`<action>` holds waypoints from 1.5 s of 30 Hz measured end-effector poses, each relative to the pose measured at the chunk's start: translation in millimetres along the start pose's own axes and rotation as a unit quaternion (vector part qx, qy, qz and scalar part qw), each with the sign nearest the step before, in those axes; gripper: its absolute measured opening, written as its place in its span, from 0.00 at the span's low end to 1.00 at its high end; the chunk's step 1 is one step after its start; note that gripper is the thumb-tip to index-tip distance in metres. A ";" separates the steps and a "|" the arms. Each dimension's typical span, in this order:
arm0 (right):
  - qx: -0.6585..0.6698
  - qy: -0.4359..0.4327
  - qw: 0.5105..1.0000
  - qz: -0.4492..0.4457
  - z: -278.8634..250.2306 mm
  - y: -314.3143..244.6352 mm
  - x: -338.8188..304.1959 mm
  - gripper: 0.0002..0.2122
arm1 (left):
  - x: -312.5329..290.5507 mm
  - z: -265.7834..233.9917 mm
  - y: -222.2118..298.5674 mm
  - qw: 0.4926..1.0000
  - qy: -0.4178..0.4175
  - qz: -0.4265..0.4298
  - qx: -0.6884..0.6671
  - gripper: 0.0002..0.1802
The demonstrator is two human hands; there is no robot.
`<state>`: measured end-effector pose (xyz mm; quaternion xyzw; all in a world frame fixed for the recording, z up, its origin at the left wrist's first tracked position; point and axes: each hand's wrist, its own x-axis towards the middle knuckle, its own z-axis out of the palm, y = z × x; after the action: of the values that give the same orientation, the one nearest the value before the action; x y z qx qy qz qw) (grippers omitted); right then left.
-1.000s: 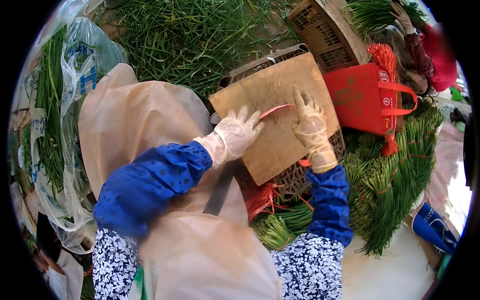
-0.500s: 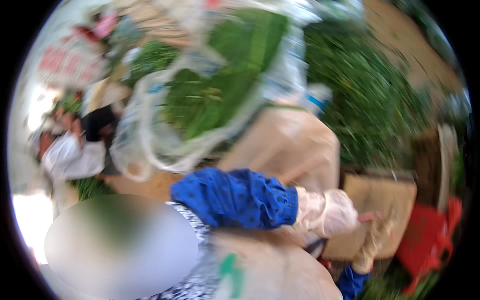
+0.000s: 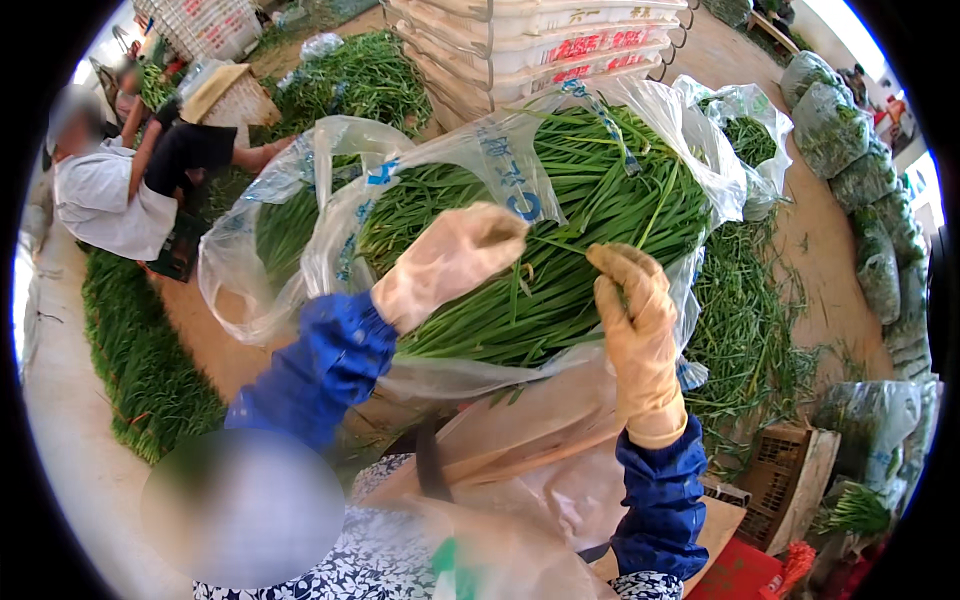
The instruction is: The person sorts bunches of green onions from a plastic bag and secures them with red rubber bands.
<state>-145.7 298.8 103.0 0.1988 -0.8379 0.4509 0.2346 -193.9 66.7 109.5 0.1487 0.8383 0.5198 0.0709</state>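
Observation:
My left hand (image 3: 450,262), in a pale rubber glove with a blue sleeve, reaches into a big clear plastic bag (image 3: 500,160) stuffed with long green chive stalks (image 3: 560,240). Its fingers are curled on the stalks. My right hand (image 3: 632,310), in a yellowish glove, is raised beside it and pinches a few thin stalks at the bag's mouth. Both hands sit at the middle of the view, close together. A beige plastic apron (image 3: 530,450) covers my lap below them.
A seated person (image 3: 110,190) in white works at the far left beside a row of laid-out greens (image 3: 140,350). Stacked white foam boxes (image 3: 560,40) stand behind. Loose greens (image 3: 750,330) cover the floor at right, with filled bags (image 3: 850,160) beyond. A brown crate (image 3: 790,480) and red bag (image 3: 740,575) lie lower right.
The view has swung left from the cardboard-covered crate to the bag of greens. Both hands left the cardboard and rose to the stalks in the bag.

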 end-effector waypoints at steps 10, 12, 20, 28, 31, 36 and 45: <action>-0.192 -0.354 0.910 -0.096 43.6 -23.8 24.4 0.38 | -31.6 -73.1 -70.8 0.942 -0.275 0.157 0.112 0.16; -0.213 -0.392 0.882 -0.153 76.6 -23.5 13.2 0.43 | -69.3 -68.7 -60.4 0.936 -0.307 0.077 0.151 0.15; -0.337 -0.489 0.762 -0.261 147.8 -43.1 -18.5 0.48 | -170.0 -52.2 -87.4 0.976 -0.200 0.083 0.025 0.12; -0.365 -0.470 0.757 -0.269 150.2 -34.0 -34.5 0.35 | -188.8 -52.3 -76.2 0.980 -0.171 0.060 0.084 0.12; -0.300 -0.510 0.775 -0.223 142.3 -46.7 -24.2 0.29 | -208.2 -34.4 -101.9 0.957 -0.120 0.060 -0.257 0.10; -0.226 -0.444 0.846 -0.188 87.3 -59.9 -10.9 0.29 | -204.6 -35.6 -92.7 0.977 -0.155 0.145 0.021 0.05; -0.068 -0.130 0.989 -0.018 23.3 -40.0 -2.0 0.28 | -193.0 -56.7 -50.4 0.895 -0.362 -0.007 0.261 0.18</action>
<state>-127.3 258.7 117.1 0.2541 -0.8865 0.3589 0.1442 -35.8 -64.8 83.0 0.3338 0.8612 0.1917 0.3320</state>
